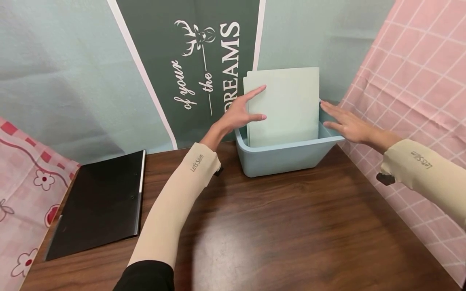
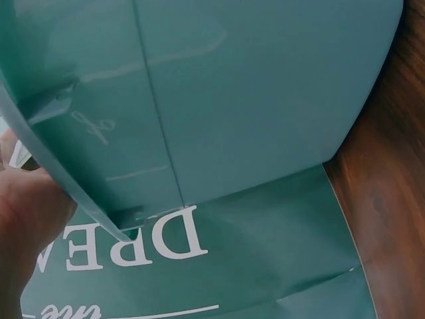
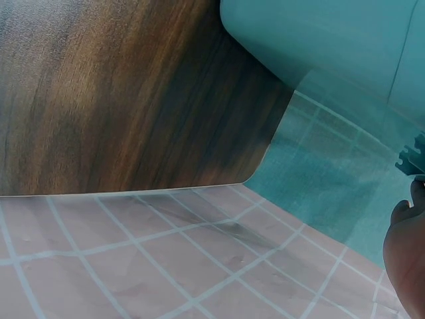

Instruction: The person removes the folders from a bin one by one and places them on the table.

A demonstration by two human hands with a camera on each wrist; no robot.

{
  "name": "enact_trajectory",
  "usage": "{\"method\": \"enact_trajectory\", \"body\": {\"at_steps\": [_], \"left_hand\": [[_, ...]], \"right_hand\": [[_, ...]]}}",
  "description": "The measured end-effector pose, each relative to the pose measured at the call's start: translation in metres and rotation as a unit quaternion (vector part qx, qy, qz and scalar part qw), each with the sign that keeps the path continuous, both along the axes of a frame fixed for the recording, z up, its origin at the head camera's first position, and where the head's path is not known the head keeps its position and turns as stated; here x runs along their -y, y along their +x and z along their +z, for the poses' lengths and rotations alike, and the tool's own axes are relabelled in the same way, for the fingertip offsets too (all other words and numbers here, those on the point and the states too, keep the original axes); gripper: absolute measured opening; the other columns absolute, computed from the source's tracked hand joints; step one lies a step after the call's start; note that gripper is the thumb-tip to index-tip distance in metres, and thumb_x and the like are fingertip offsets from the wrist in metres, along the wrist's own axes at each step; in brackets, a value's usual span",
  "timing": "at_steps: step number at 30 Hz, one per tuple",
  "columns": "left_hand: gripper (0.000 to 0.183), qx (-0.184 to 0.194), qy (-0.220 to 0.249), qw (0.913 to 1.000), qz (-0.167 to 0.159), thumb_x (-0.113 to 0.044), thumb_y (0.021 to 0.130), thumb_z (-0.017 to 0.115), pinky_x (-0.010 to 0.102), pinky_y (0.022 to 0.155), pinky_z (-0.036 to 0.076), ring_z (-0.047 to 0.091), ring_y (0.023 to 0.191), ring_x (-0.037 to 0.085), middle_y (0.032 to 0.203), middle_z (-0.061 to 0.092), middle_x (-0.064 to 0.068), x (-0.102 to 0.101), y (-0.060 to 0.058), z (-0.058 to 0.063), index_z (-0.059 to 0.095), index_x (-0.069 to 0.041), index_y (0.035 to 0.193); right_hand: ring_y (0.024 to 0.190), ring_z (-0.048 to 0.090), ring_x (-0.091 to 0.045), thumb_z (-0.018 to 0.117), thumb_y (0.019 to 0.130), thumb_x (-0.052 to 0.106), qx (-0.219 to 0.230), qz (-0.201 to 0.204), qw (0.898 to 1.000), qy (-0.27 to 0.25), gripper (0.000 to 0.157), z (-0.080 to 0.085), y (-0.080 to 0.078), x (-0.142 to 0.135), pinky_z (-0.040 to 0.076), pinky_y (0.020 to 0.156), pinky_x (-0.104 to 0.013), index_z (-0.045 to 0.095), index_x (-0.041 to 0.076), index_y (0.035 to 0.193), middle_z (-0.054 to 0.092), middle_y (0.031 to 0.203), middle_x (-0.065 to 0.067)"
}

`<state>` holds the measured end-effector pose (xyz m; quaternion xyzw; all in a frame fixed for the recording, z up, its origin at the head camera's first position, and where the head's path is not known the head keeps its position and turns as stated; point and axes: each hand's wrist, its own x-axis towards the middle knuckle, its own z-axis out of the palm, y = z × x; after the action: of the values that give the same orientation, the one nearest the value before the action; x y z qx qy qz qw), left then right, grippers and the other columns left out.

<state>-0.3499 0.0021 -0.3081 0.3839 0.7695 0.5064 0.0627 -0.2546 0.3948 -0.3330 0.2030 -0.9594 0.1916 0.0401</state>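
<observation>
Pale green flat sheets or folders (image 1: 285, 105) stand upright, stacked one behind another, in a light blue plastic bin (image 1: 287, 159) by the back wall. My left hand (image 1: 238, 115) is at their left edge, thumb and a finger spread straight over the front face; its other fingers are hard to see. On the other side, my right hand (image 1: 347, 125) has extended fingers close to the stack's right edge, over the bin's right end. In the left wrist view the left hand (image 2: 30, 206) shows beside the bin's rim. Only part of the right hand (image 3: 406, 249) appears in the right wrist view.
A black folder or clipboard (image 1: 100, 202) with a light edge strip lies at the left of the brown wooden table (image 1: 276, 234). Printed cloth (image 1: 196, 52) hangs behind the bin, and pink checked cloth (image 1: 411, 89) borders the right side.
</observation>
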Motion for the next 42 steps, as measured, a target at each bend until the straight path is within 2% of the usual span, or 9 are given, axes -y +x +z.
{"method": "enact_trajectory", "body": {"at_steps": [8,14,20,28,33,42], "left_hand": [[0.090,0.004,0.011,0.9999,-0.004,-0.005,0.089,0.086,0.018,0.120,0.030,0.030,0.157,0.007,0.170,0.037,-0.008,-0.008,0.003,-0.001,0.041,-0.025,0.164],[0.085,-0.010,0.006,0.9996,0.026,-0.001,0.089,0.084,0.014,0.118,0.031,0.033,0.153,-0.001,0.167,0.042,-0.011,-0.011,0.004,-0.001,0.047,-0.026,0.161],[0.079,0.004,0.014,0.9981,0.060,0.003,0.091,0.080,0.016,0.118,0.034,0.038,0.150,-0.001,0.164,0.046,-0.011,-0.012,0.006,-0.005,0.053,-0.030,0.157],[0.074,0.017,0.039,0.9944,0.097,0.004,0.090,0.082,0.019,0.115,0.041,0.045,0.146,0.001,0.159,0.053,-0.011,-0.009,0.008,-0.007,0.061,-0.033,0.150],[0.073,0.004,0.062,0.9901,0.126,0.005,0.088,0.083,0.017,0.115,0.039,0.045,0.146,0.000,0.155,0.057,-0.007,-0.006,0.010,-0.008,0.063,-0.032,0.148],[0.073,0.000,0.106,0.9826,0.153,0.008,0.088,0.081,0.017,0.116,0.039,0.047,0.146,0.002,0.154,0.058,-0.007,0.002,0.011,-0.008,0.063,-0.028,0.148]], "right_hand": [[0.159,0.015,-0.051,0.053,0.111,0.024,-0.006,0.003,1.000,-0.002,0.071,-0.001,0.002,-0.001,0.009,0.130,-0.059,0.018,-0.002,0.167,0.014,0.174,-0.026],[0.159,0.014,-0.051,0.053,0.111,0.024,-0.006,-0.002,1.000,-0.003,0.072,-0.001,0.003,-0.002,0.009,0.130,-0.061,0.016,-0.002,0.168,0.013,0.174,-0.026],[0.159,0.015,-0.051,0.053,0.111,0.022,-0.011,0.000,1.000,-0.001,0.072,-0.002,0.003,-0.002,0.010,0.129,-0.062,0.017,-0.001,0.168,0.014,0.174,-0.025],[0.159,0.015,-0.051,0.054,0.111,0.022,-0.010,0.004,1.000,0.001,0.072,-0.002,0.002,-0.001,0.010,0.130,-0.061,0.018,-0.002,0.167,0.014,0.174,-0.025],[0.158,0.016,-0.053,0.055,0.110,0.022,-0.015,0.011,1.000,-0.004,0.070,-0.001,0.002,0.000,0.010,0.130,-0.061,0.021,-0.004,0.166,0.015,0.173,-0.027],[0.157,0.017,-0.054,0.055,0.110,0.022,-0.022,0.012,1.000,-0.005,0.070,-0.001,0.001,0.001,0.011,0.128,-0.064,0.022,-0.004,0.166,0.017,0.172,-0.028]]}}
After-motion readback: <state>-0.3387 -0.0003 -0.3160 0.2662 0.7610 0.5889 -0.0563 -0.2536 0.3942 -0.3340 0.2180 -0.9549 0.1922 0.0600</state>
